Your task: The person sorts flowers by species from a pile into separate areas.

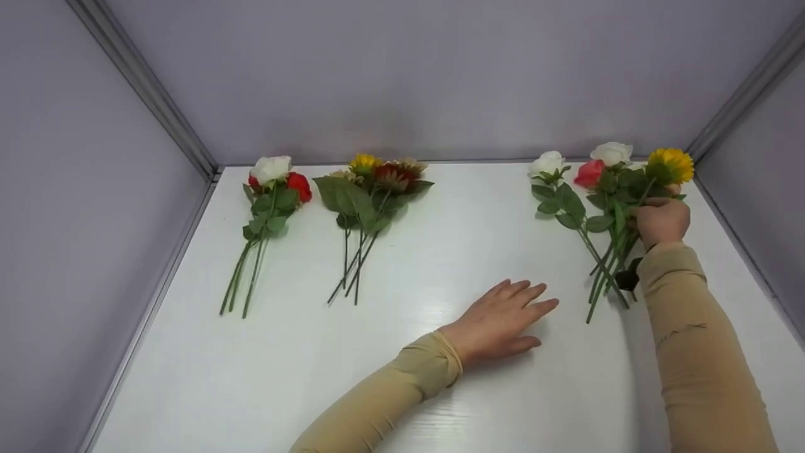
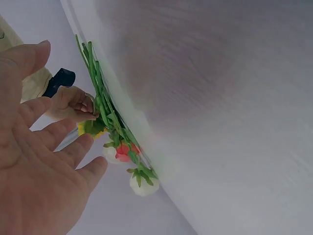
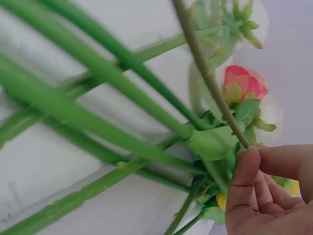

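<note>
At the right of the table lies a loose bunch: two white roses (image 1: pixel 611 153), a pinkish-red rose (image 1: pixel 590 173) and a yellow sunflower (image 1: pixel 670 166), their green stems (image 1: pixel 605 270) crossing. My right hand (image 1: pixel 664 221) is at this bunch, just below the sunflower. In the right wrist view its thumb and forefinger pinch a thin brownish stem (image 3: pixel 208 78) above the thicker green stems; which bloom that stem bears is cannot tell. My left hand (image 1: pixel 500 321) is over the middle of the table, fingers spread and holding nothing, left of the stem ends.
Two more bunches lie along the back: a white rose (image 1: pixel 272 168) with red roses (image 1: pixel 299 186) at the left, and dark red flowers (image 1: pixel 395 177) with a yellow one (image 1: pixel 365 164) left of centre. Grey panels (image 1: pixel 402 75) wall the white table (image 1: pixel 283 377) at the back and sides.
</note>
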Demonstrator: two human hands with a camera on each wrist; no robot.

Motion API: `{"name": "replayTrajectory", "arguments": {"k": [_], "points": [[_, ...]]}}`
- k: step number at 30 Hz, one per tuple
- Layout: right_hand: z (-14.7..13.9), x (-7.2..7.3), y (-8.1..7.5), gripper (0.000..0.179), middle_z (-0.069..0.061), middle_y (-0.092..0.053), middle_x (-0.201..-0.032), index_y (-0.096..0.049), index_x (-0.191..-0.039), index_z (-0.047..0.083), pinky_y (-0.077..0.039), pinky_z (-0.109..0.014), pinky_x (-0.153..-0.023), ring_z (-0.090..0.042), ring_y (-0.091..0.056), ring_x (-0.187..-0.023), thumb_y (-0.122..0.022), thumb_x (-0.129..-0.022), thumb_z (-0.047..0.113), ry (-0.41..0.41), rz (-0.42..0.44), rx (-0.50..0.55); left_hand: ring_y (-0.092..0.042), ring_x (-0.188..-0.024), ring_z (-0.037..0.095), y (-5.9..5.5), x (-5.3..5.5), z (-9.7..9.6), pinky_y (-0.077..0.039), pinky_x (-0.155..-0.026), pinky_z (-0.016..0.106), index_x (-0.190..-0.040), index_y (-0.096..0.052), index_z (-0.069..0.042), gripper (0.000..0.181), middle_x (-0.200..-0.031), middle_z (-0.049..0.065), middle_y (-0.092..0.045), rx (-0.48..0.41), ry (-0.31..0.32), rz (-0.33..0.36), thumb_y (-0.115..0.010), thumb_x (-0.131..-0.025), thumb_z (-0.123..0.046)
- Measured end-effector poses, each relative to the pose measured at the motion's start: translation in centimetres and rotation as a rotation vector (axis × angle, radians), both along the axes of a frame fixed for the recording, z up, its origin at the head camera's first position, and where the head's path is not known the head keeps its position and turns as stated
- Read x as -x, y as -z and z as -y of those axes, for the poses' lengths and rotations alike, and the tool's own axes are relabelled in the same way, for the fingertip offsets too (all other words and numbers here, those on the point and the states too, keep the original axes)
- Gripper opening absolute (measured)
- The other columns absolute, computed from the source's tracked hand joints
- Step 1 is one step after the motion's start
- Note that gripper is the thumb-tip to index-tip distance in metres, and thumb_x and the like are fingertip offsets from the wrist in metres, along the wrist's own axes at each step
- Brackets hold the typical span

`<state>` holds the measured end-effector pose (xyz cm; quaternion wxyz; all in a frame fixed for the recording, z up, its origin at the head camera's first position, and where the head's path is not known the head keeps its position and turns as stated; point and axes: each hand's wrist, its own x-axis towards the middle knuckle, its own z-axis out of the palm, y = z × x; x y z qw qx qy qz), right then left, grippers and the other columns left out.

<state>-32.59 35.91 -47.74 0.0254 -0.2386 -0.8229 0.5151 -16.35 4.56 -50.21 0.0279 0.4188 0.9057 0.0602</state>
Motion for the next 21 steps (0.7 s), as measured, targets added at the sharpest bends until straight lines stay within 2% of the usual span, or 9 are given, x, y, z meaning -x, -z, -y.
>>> {"name": "replayTrajectory", "arguments": {"k": [3, 6, 7, 10, 13, 15, 16, 17, 21], "points": [[0.4, -0.1, -1.0, 0.048, -0.006, -0.021, -0.168, -0.048, -0.147, -0.002, -0.054, -0.022, -0.081, -0.008, -0.058, -0.088, -0.059, -0.102, 0.010, 0.013, -0.063, 0.131, -0.028, -0.151, 0.020, -0.1, 0.2, 0.2, -0.020, -0.124, 0.038, -0.162, -0.031, -0.027, 0.070, -0.166, 0.000, -0.029, -0.018, -0.015, 0.000, -0.059, -0.103, -0.049], [1.1, -0.4, -2.0, 0.047, 0.008, 0.009, -0.169, -0.047, -0.145, -0.006, -0.053, -0.017, -0.075, -0.005, -0.058, -0.088, -0.060, -0.102, 0.005, -0.002, -0.129, 0.267, -0.030, -0.150, 0.020, -0.4, 0.5, 0.5, -0.021, -0.123, 0.037, -0.161, -0.034, -0.025, 0.067, -0.165, 0.000, -0.032, -0.054, -0.042, 0.021, -0.059, -0.103, -0.047], [1.5, -0.5, -2.4, 0.047, 0.010, 0.017, -0.167, -0.046, -0.145, -0.007, -0.052, -0.017, -0.073, -0.006, -0.059, -0.088, -0.059, -0.101, 0.003, -0.010, -0.146, 0.312, -0.031, -0.150, 0.020, -0.5, 0.6, 0.7, -0.022, -0.123, 0.037, -0.161, -0.035, -0.024, 0.066, -0.164, 0.001, -0.033, -0.071, -0.055, 0.033, -0.059, -0.103, -0.046], [3.0, -1.1, -3.3, 0.057, 0.006, 0.023, -0.167, -0.035, -0.154, -0.008, -0.053, -0.016, -0.075, -0.004, -0.062, -0.086, -0.058, -0.102, 0.002, -0.068, -0.179, 0.386, -0.035, -0.148, 0.019, -0.7, 0.8, 1.4, -0.026, -0.121, 0.033, -0.158, -0.042, -0.021, 0.060, -0.161, 0.002, -0.039, -0.142, -0.112, 0.087, -0.059, -0.104, -0.042], [4.8, -1.5, -3.6, 0.059, -0.013, -0.015, -0.166, -0.037, -0.153, -0.008, -0.056, -0.019, -0.077, -0.007, -0.065, -0.083, -0.062, -0.100, 0.003, -0.124, -0.179, 0.430, -0.042, -0.144, 0.016, -1.1, 1.0, 2.4, -0.034, -0.117, 0.030, -0.152, -0.051, -0.019, 0.051, -0.156, 0.001, -0.047, -0.250, -0.205, 0.172, -0.058, -0.105, -0.037], [6.1, -1.6, -3.1, 0.057, -0.014, -0.040, -0.150, -0.042, -0.151, -0.008, -0.057, -0.022, -0.081, -0.009, -0.066, -0.087, -0.065, -0.100, 0.006, -0.171, -0.158, 0.456, -0.048, -0.139, 0.014, -1.3, 1.1, 3.1, -0.039, -0.112, 0.028, -0.148, -0.056, -0.019, 0.046, -0.150, -0.002, -0.053, -0.348, -0.292, 0.271, -0.059, -0.105, -0.035], [6.8, -1.7, -2.7, 0.056, -0.015, -0.052, -0.135, -0.046, -0.148, -0.008, -0.057, -0.023, -0.082, -0.011, -0.066, -0.089, -0.067, -0.098, 0.006, -0.191, -0.152, 0.468, -0.052, -0.135, 0.014, -1.4, 1.1, 3.5, -0.043, -0.109, 0.028, -0.146, -0.059, -0.018, 0.043, -0.147, -0.002, -0.056, -0.399, -0.332, 0.320, -0.059, -0.105, -0.034], [7.6, -1.8, -2.1, 0.056, -0.012, -0.060, -0.122, -0.048, -0.147, -0.008, -0.058, -0.025, -0.083, -0.014, -0.067, -0.089, -0.069, -0.097, 0.007, -0.206, -0.151, 0.490, -0.056, -0.131, 0.013, -1.4, 1.2, 3.9, -0.045, -0.106, 0.028, -0.144, -0.061, -0.017, 0.042, -0.144, -0.003, -0.059, -0.453, -0.370, 0.372, -0.059, -0.105, -0.033], [11.3, -2.8, -0.2, 0.054, -0.010, -0.064, -0.116, -0.049, -0.144, -0.008, -0.057, -0.027, -0.089, -0.019, -0.067, -0.100, -0.071, -0.097, 0.009, -0.294, -0.140, 0.568, -0.065, -0.115, 0.015, -1.3, 1.4, 5.2, -0.052, -0.095, 0.029, -0.138, -0.065, -0.012, 0.039, -0.133, -0.001, -0.066, -0.619, -0.476, 0.538, -0.060, -0.105, -0.031]]}}
